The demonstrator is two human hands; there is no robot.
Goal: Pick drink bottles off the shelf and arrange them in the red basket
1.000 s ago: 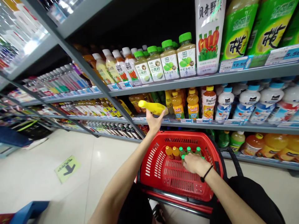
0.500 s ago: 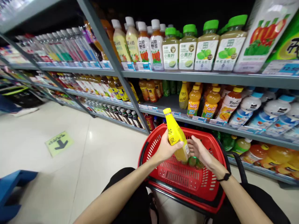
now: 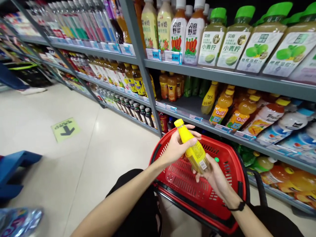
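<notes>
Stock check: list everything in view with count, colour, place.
Shelving: 1, grey, along aisle
Basket: 1, red, before shelving
Held bottle: 1, yellow, above basket
Cap: 1 showing, green, in basket
Similar bottle: 1, yellow, middle shelf
Qoo bottles: 2 front, orange, middle shelf
Green-capped bottles: several, white labels, upper shelf
Other bottles: many, mixed, on shelves
Floor sign: 1, yellow-green, left
Stand: 1, blue, left
Glossy pack: 1, blue, lower left
Another person's leg: 1, blue, far left
Wristband: 1, black, right wrist
Legs: 2, in black, lower edge
Left hand: 1, bare, around bottle
Right hand: 1, bare, at bottle's base
</notes>
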